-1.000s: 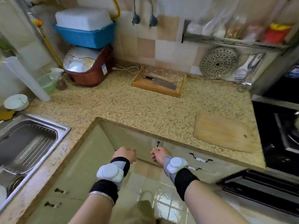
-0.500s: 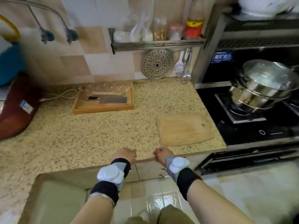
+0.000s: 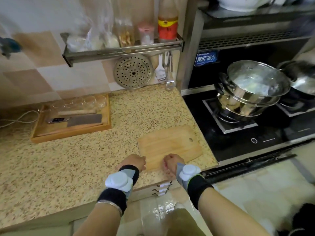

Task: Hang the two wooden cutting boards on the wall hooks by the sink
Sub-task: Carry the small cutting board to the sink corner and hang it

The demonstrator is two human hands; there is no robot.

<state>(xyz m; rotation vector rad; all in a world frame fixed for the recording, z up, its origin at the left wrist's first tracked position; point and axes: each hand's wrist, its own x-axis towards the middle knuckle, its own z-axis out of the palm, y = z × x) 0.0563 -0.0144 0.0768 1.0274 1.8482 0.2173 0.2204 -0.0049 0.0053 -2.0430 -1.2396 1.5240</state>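
The left hand (image 3: 134, 162) and right hand (image 3: 171, 161), clenched and empty at lower centre, have reached the near edge of a pale rectangular wooden cutting board (image 3: 170, 145) lying flat on the speckled worktop (image 3: 68, 164); lifting it looks next.

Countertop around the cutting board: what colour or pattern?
Beige with dense brown speckles, granite-like. The countertop shows best in the head view.

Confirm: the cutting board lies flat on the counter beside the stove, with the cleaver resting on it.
Wrong on the cleaver. In the head view the cutting board lies flat on the counter beside the stove, but the cleaver lies instead in the wooden tray farther left, by the wall.
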